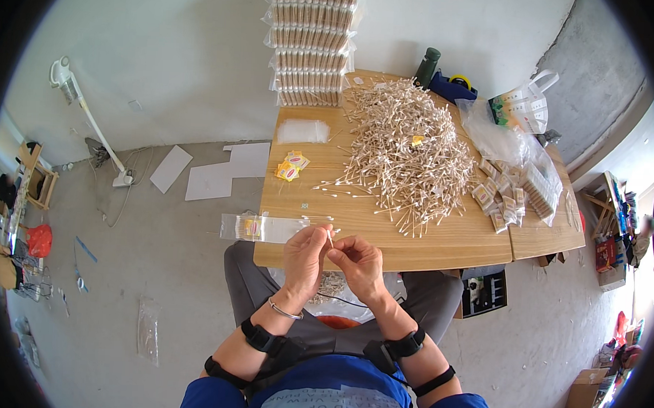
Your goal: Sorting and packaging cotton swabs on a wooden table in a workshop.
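At the table's near edge my left hand [305,260] pinches a cotton swab [330,238] between thumb and fingertips. Close beside it, my right hand [358,266] is closed too, its thumb and forefinger touching the swab's lower end. Just left of my hands lies a flat clear plastic bag [276,229] with a yellow card [251,227] inside. A few loose swabs [317,217] rest behind my fingers. Farther back on the right spreads a large heap of cotton swabs [410,149].
Packed bags of swabs [309,57] are stacked high at the back. Yellow cards [292,166] and flat clear bags [303,131] lie at the table's left. Small swab packs [499,193], a blue tape dispenser [452,87] and a dark green bottle [426,66] sit on the right.
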{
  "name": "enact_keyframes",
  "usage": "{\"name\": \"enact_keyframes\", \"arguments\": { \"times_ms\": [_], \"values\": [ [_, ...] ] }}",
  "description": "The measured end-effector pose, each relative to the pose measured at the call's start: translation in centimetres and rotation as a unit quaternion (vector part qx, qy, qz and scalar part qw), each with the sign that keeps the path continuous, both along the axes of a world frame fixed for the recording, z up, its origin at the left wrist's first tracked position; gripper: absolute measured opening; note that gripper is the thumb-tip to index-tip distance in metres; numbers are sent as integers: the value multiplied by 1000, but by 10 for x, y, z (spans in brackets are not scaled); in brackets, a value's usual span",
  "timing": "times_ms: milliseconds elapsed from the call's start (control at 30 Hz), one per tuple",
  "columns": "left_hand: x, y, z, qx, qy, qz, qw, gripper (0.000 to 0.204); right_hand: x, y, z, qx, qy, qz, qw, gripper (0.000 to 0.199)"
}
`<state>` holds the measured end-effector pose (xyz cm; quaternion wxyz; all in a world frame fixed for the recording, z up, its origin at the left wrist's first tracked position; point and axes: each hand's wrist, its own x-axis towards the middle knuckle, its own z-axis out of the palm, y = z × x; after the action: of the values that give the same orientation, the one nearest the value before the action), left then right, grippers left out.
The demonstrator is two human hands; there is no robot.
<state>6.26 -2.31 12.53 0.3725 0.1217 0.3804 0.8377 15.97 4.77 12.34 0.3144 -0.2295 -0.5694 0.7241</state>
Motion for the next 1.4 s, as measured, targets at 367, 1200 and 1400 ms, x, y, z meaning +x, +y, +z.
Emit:
{"name": "enact_keyframes", "arguments": {
  "times_ms": [367, 1200, 1400],
  "values": [
    [2, 3, -2, 11, 25, -12, 1000, 19, 3, 4, -4, -14, 19, 43, 999, 10],
    [-10, -8, -21, -214, 226, -115, 943, 22, 12, 13, 4, -23, 30, 36, 999, 10],
    [-8, -26, -45, -293, 421, -189, 837, 25, 21, 22, -2, 3, -7, 15, 1000, 10]
  ]
}}
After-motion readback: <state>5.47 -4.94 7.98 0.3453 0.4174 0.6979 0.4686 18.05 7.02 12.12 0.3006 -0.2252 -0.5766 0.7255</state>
